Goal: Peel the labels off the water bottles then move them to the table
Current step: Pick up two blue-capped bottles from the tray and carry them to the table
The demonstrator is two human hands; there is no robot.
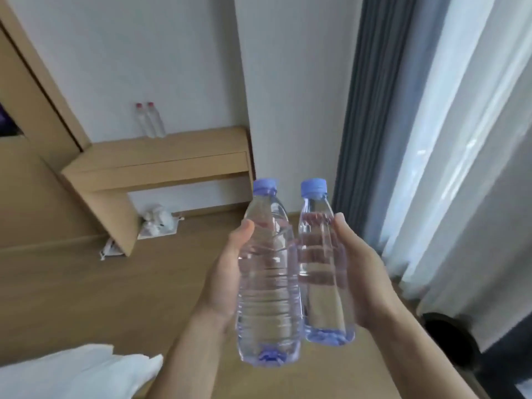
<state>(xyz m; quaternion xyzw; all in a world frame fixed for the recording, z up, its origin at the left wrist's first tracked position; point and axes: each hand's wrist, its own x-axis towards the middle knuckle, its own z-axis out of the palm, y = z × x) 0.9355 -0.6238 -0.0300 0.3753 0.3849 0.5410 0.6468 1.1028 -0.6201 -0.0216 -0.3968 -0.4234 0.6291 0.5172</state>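
Hands each grip one bottle: the left hand (224, 277) curls round the mid-body of the left blue-capped bottle (269, 298), the right hand (364, 272) round the right blue-capped bottle (325, 300), both bottles upright, label-free and close together. Judged full, each bottle is likely heavy, smooth and thin-walled, denting if squeezed; the ribbed waist is the soundest hold. The wooden table (178, 152), bearing two red-capped bottles (149, 120), lies well beyond both grips.

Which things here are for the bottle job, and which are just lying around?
Job: left hand holding one blue-capped bottle; right hand holding the other bottle; wooden table; red-capped bottles standing on it.
Lying about: white bags on the floor; grey curtain; white bedding.
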